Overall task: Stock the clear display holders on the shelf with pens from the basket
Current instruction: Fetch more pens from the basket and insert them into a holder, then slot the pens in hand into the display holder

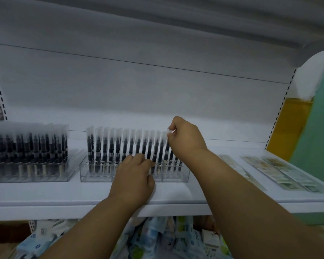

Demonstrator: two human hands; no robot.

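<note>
right hand (185, 139) pinches a pen (169, 144) by its cap (top end) | left hand (134, 176) curls round pens (151, 161) in clear holder (94, 177)

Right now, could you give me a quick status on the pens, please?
Right grip pinching a clear-capped black pen above the clear plastic holder. Left grip on the row. Nothing blocking.

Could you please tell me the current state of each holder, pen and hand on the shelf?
Left holder: packed with pens.
Middle holder: part filled, front holes bare.
Right hand: pinching capped pen, near upright.
Left hand: fingers among standing pens.
</note>
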